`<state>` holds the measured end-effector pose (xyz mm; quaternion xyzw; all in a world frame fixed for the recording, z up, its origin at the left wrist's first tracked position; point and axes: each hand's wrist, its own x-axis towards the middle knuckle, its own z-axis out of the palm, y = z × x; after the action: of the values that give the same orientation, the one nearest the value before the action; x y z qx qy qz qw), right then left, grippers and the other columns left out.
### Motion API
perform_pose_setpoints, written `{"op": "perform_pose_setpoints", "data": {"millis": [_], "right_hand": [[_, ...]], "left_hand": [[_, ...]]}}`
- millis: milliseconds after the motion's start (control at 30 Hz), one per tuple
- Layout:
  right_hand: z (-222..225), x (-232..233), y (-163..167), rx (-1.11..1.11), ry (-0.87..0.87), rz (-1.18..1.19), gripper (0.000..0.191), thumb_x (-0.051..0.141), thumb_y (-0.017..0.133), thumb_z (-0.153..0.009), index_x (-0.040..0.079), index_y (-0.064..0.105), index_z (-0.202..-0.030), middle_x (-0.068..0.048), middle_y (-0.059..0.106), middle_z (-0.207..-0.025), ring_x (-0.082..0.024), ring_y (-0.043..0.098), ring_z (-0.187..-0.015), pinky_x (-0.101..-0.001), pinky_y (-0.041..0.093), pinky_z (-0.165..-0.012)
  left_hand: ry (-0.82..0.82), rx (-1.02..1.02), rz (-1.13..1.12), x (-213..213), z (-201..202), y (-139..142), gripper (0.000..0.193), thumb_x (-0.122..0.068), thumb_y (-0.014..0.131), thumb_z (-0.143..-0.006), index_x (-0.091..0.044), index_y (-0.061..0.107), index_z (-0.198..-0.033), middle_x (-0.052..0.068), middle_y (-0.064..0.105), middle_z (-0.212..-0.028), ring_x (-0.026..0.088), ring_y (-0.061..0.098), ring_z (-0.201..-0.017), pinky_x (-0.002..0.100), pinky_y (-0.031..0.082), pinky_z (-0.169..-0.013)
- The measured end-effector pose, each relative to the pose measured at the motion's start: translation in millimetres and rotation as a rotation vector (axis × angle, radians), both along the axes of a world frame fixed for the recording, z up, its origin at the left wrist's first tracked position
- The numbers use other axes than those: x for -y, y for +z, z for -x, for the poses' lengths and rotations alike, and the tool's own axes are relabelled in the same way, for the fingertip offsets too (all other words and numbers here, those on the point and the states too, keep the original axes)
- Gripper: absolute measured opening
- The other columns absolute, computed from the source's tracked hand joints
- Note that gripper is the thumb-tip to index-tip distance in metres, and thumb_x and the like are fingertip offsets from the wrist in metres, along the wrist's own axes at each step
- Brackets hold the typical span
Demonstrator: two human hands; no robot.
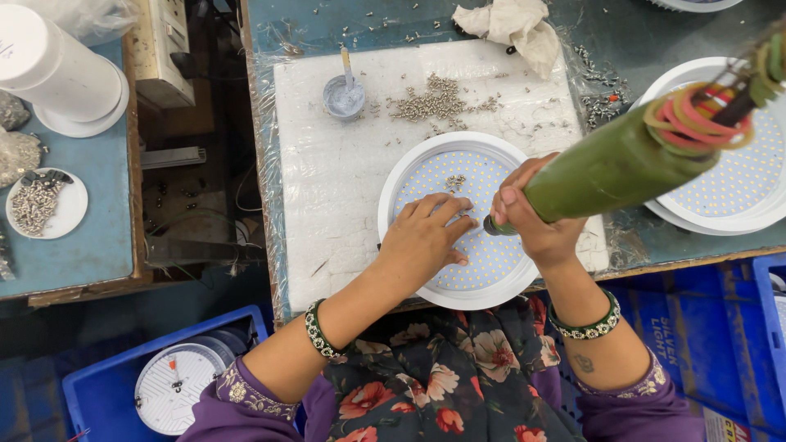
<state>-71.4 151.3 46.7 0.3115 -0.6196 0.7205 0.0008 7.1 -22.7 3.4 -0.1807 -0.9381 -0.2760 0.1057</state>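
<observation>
I see my left hand [426,237] lying flat, fingers spread and gripping nothing, on the dotted face of the round white lamp panel [409,176] at the centre of the frame. My right hand [536,214] is clenched around the green electric screwdriver [610,168], whose tip meets the panel just right of the left fingertips. A small cluster of screws [455,182] sits on the panel above my left hand (a larger screw pile [434,102] lies higher up on the white foam pad [327,180]). The panel's lower rim overhangs the table's near edge. Open pad remains to the left; on the right, stacked white panels [737,192] crowd close to the screwdriver body. A small grey cup [344,96] stands above.
</observation>
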Motion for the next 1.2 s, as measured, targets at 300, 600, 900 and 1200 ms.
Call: {"op": "perform_pose_setpoints", "data": {"millis": [300, 600, 900, 1200], "right_hand": [[2.6, -0.5, -2.7, 0.025, -0.003, 0.007, 0.017, -0.012, 0.059, -0.101, 0.000, 0.047, -0.104, -0.011, 0.058, -0.083, -0.014, 0.059, -0.061, -0.0287, 0.054, -0.058], [4.3, -0.6, -2.4, 0.021, 0.000, -0.011, 0.016, -0.011, 0.059, -0.102, 0.000, 0.047, -0.103, -0.011, 0.058, -0.082, -0.015, 0.060, -0.062, -0.0292, 0.054, -0.059], [7.8, -1.4, -2.5, 0.046, 0.010, 0.029, 0.016, -0.009, 0.059, -0.102, 0.000, 0.047, -0.102, -0.011, 0.058, -0.083, -0.015, 0.060, -0.062, -0.0294, 0.054, -0.059], [9.9, -2.4, -2.6, 0.012, -0.001, -0.036, 0.019, -0.012, 0.062, -0.099, -0.002, 0.047, -0.104, -0.011, 0.058, -0.084, -0.016, 0.061, -0.067, -0.0303, 0.054, -0.061]], "left_hand": [[-0.006, 0.011, -0.045, -0.4, 1.3, 1.0, 0.057, -0.033, 0.086, -0.063, -0.017, 0.074, -0.116, -0.001, 0.058, -0.135, 0.025, 0.051, -0.130, 0.043, 0.044, -0.103], [-0.003, 0.001, -0.025, -0.8, 2.8, -2.0, 0.055, -0.033, 0.087, -0.065, -0.017, 0.074, -0.116, -0.002, 0.058, -0.135, 0.025, 0.051, -0.131, 0.043, 0.044, -0.104], [-0.010, -0.005, -0.031, -0.6, 4.8, -6.2, 0.055, -0.034, 0.087, -0.065, -0.019, 0.075, -0.117, -0.001, 0.058, -0.135, 0.026, 0.051, -0.131, 0.044, 0.043, -0.105], [-0.007, -0.017, -0.022, -1.4, 3.9, -4.7, 0.055, -0.035, 0.085, -0.065, -0.018, 0.075, -0.117, 0.001, 0.059, -0.136, 0.026, 0.050, -0.132, 0.044, 0.043, -0.106]]}}
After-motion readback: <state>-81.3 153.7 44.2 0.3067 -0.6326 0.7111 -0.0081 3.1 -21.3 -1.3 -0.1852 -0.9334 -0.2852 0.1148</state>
